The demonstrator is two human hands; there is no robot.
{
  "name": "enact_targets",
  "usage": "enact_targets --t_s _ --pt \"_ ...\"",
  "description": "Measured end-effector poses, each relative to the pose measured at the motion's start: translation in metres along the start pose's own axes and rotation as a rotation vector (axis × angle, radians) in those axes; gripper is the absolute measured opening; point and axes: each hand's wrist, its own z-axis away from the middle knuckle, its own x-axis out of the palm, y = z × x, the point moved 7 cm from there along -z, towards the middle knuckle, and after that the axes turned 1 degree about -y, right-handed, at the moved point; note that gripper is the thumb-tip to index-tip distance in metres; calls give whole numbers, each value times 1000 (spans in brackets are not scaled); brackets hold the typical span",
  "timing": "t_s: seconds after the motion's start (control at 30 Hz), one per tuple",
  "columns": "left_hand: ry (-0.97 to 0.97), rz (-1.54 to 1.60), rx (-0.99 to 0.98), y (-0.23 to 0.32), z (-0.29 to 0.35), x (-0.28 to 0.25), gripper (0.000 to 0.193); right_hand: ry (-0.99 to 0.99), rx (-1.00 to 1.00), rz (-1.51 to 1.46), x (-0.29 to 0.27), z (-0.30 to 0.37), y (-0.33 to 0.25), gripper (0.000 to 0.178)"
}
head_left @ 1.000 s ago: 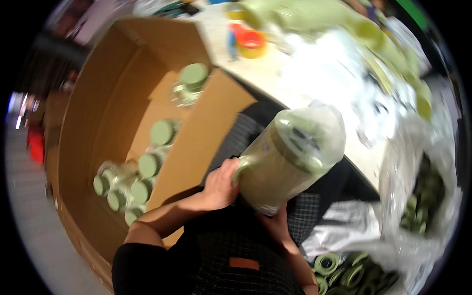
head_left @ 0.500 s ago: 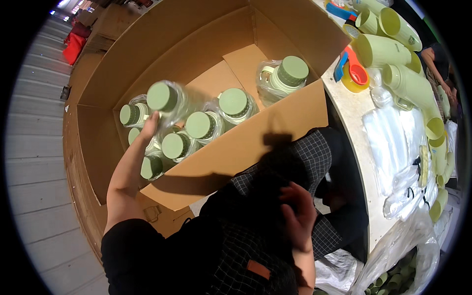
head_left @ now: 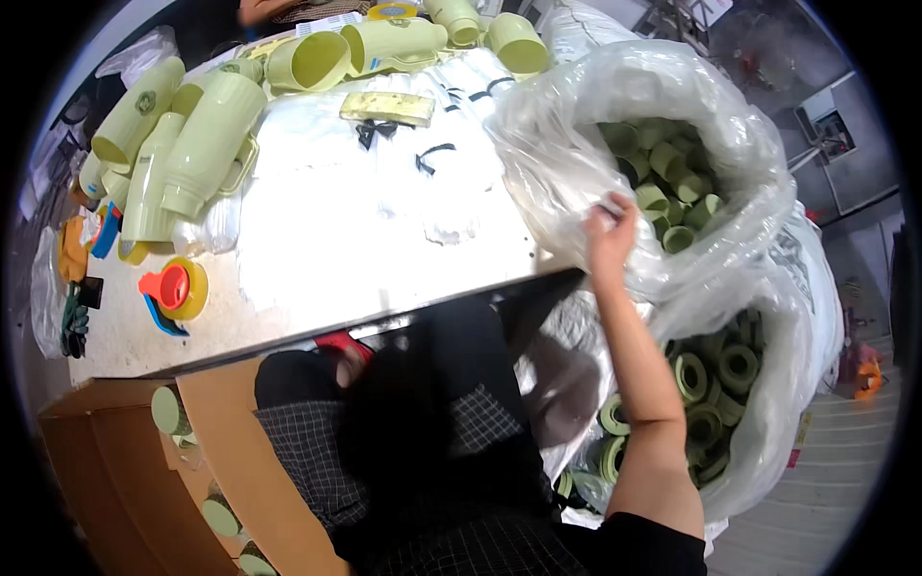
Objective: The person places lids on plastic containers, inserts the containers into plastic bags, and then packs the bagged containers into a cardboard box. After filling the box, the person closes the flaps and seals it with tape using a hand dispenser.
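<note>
My right hand [head_left: 613,230] is stretched out over the near-left side of a clear plastic bag [head_left: 549,154]. Its fingers are loosely bent and a little apart, with nothing visible held in them. Just beyond it, inside the bag, are several small green cups [head_left: 684,184]. My left hand is out of view. At the lower left, several flasks with green lids [head_left: 223,518] stand in an open cardboard box [head_left: 254,461], partly hidden by its wall.
On the white table [head_left: 115,336] lie pale-green flask bodies [head_left: 213,144], clear plastic sheets [head_left: 317,211], a yellow block [head_left: 386,108] and a red scoop-like piece [head_left: 173,286]. A second bag [head_left: 778,422] holds green rings [head_left: 738,370] beside my right arm.
My view has swung right, from the box to the table and bags. My left hand, earlier at a bagged flask in the box, has left view. My right hand has reached out to the bag.
</note>
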Motion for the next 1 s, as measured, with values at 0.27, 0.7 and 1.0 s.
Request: enact_targets --t_s 0.27,0.7,1.0 --pt "-425 201 606 465 -48 174 59 -200 70 438 18 -205 221 48" --pt "9 -209 1409 790 -114 408 71 -249 429 -328 -102 -5 133 64" --pt "-212 -480 1573 723 -75 245 15 -608 -258 371 -40 228 -71 50"
